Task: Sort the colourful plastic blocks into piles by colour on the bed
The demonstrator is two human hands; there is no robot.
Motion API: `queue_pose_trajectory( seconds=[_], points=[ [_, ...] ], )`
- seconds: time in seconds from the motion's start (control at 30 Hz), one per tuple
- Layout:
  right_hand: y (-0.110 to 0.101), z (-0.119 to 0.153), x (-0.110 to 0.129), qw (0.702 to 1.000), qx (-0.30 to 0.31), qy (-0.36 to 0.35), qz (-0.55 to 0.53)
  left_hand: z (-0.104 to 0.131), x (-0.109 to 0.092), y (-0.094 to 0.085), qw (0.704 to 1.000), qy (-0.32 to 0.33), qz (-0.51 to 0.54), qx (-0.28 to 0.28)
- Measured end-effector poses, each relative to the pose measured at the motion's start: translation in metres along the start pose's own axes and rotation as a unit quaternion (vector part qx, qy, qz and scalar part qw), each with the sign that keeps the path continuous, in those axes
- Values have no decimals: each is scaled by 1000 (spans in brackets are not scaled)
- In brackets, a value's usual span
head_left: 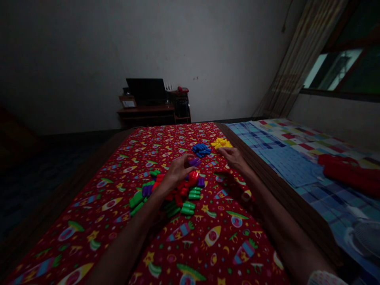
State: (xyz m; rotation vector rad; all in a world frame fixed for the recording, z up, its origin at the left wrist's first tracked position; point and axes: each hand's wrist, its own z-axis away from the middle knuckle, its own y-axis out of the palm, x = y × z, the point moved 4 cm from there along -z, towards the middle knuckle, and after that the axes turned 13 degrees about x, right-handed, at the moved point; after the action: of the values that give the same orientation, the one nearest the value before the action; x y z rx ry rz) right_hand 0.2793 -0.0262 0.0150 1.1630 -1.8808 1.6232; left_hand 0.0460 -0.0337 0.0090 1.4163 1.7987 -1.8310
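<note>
My left hand (178, 169) is closed on a purple piece (194, 162) between thumb and fingers, above a mixed pile of plastic pieces. That pile holds red pieces (193, 178), green pieces (188, 208) and purple pieces (147, 190) on a red patterned cloth (213, 259). Beyond it lies a small heap of blue pieces (201, 150), with a heap of yellow pieces (221, 143) to its right. My right hand (233, 156) hovers at the near edge of the yellow heap, fingers bent together; whether anything is between its fingertips is too small to tell.
A bed or mat with a checked blue sheet (285, 162) and a red bag (350, 174) runs along the right side. At the lower right stands a pale fan (363, 235). A desk (148, 109) with a monitor (147, 91) is against the far wall.
</note>
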Motion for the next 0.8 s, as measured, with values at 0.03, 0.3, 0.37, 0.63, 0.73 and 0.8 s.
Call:
queue_pose_trajectory(
  seconds=[0.03, 0.3, 0.37, 0.63, 0.73, 0.8],
  points=[
    [16, 0, 16, 996, 69, -43, -20, 1, -4, 2, 1000, 6, 1, 1],
    [16, 2, 19, 996, 79, -44, 10, 4, -7, -2, 998, 26, -59, 6],
    [10, 3, 8, 996, 80, -22, 22, 0, 7, -5, 995, 10, -100, 19],
    [73, 26, 29, 921, 282, -60, 262, 1, 52, 3, 973, -54, -194, 110],
    [79, 36, 27, 895, 285, -46, 339, 3, 52, 11, 958, -62, -223, 167],
    [77, 40, 23, 894, 269, -40, 357, 3, 52, 10, 951, -73, -243, 176]
  ],
)
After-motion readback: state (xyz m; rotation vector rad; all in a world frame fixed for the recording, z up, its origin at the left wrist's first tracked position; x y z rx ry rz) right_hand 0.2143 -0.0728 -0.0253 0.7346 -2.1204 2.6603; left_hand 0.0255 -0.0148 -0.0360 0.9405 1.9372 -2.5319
